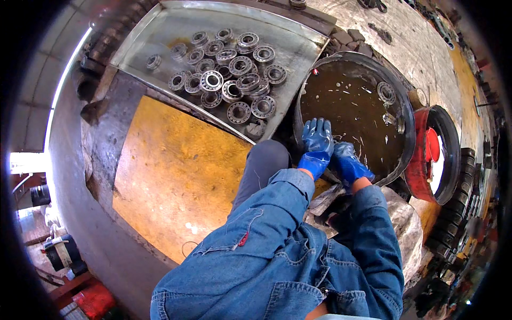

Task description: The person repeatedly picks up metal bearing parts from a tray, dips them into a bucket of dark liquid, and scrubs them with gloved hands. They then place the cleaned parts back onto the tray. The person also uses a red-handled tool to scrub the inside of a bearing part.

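Both my hands wear blue rubber gloves and are held together over the near left rim of a round tub [409, 125] of murky brown liquid. My left hand [318, 143] has its fingers stretched out and side by side, with its back facing up; nothing shows in it. Against its right side is my right hand [346, 160], bent inward, its fingertips mostly hidden. In the liquid, a ring-shaped bearing [385, 93] shows near the right wall, with a shiny metal piece [389, 118] below it.
A shallow metal tray [144, 45] at the back left carries a heap of roller bearings [240, 66]. Left of my knee lies a stained yellow board [165, 176]. A red drum-like container [417, 160] stands right of the tub, with stacked dark rings [453, 213] beyond.
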Motion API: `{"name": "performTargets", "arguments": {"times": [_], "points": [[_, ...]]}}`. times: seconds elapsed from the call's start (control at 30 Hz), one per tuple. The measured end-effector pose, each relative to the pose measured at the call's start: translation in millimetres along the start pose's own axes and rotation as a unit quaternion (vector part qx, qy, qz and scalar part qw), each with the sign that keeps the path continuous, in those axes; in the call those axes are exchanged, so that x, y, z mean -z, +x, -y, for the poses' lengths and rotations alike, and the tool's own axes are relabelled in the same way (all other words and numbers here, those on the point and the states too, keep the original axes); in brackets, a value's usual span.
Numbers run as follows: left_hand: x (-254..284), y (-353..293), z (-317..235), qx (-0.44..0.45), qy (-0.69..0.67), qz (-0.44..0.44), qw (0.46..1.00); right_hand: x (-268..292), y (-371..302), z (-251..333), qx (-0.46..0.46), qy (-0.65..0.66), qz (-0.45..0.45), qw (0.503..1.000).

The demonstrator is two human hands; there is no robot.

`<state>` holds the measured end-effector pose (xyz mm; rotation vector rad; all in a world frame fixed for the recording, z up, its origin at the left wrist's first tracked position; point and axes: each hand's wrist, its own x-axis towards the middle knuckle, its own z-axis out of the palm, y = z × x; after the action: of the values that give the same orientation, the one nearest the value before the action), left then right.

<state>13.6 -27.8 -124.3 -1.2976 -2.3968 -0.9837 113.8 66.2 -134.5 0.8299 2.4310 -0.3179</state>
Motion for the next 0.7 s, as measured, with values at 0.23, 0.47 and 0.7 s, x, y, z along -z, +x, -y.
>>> {"name": "performTargets", "arguments": {"times": [0.23, 0.47, 0.7], "points": [[2.4, -9.3, 11.0, -0.006, 0.012, -0.039, 0.999, -42.8, 6.9, -28.1, -0.027, 0.130, -0.102, 0.986], [7.2, -30.8, 31.9, 0.032, 0.033, -0.007, 0.999, -10.0, -22.0, 38.5, 0.013, -0.015, -0.079, 0.997], [10.0, -28.2, 33.2, 0.024, 0.029, -0.023, 0.999, 4.0, -22.1, 50.2, -0.013, 0.078, -0.035, 0.996]]}}
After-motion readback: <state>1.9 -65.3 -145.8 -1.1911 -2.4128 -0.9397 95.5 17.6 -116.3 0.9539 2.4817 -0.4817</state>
